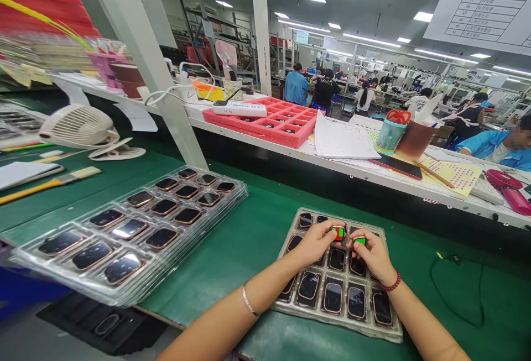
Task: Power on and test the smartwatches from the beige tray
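My left hand (317, 244) pinches a smartwatch case (338, 233) whose lit screen shows red and green. Close beside it, my right hand (373, 253) grips a second watch case (359, 241) with a green screen. Both are held above a clear plastic tray (338, 319) with dark-screened watch cases in its pockets, such as one watch case (332, 297) in the front row. To the left lies a stack of clear trays (141, 289); its top one carries several rose-gold-edged watch cases (161, 238). My hands hide part of the right tray's back rows.
A black cable (433, 289) lies on the green mat to the right. On the raised shelf are a red foam tray (286, 135), papers (342, 137), a phone (396, 166) and cups (415, 141). A white fan (78, 124) and a brush (53, 183) are left. People work beyond.
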The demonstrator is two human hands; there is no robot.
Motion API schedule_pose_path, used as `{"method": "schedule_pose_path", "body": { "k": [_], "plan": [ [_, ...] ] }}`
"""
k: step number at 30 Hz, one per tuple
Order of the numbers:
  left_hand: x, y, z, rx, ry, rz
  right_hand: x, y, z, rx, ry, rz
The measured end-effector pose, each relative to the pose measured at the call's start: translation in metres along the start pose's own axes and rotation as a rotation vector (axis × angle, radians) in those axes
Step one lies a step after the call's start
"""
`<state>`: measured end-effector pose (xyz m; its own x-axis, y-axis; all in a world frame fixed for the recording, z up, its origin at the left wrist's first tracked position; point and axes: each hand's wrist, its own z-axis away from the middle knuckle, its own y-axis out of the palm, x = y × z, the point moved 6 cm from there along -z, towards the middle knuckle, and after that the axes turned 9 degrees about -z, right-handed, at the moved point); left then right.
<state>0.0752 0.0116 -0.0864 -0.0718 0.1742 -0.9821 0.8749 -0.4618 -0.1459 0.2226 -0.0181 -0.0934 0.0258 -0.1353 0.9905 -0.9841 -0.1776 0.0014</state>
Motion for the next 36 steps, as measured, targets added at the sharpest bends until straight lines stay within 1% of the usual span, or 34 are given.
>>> {"method": "schedule_pose_path", "body": {
  "k": [7,15,21,29,33,36],
  "plan": [
    [-0.0039,0.0014,0.0004,-0.012,0.019,0.055,-0.0017,-0.0009,0.0002,0.007,0.023,-0.017],
    [-0.0026,0.002,-0.0003,-0.008,0.008,0.027,-0.0024,0.0014,-0.0003,0.033,0.049,-0.052],
    [-0.0018,0.0026,-0.0007,-0.006,0.008,0.029,-0.0014,0.0015,0.0001,0.03,0.028,-0.034],
    [0.0032,0.0014,-0.0019,-0.017,0.049,-0.038,-0.0007,0.0019,-0.0001,0.023,0.025,-0.007],
    [0.0047,0.002,-0.0021,-0.007,0.061,-0.016,0.0023,0.003,0.0002,0.021,0.013,0.001],
    [0.0041,0.0028,-0.0017,-0.002,0.034,0.036,0.0043,0.0034,0.0,0.017,-0.011,0.009]
  ]
}}
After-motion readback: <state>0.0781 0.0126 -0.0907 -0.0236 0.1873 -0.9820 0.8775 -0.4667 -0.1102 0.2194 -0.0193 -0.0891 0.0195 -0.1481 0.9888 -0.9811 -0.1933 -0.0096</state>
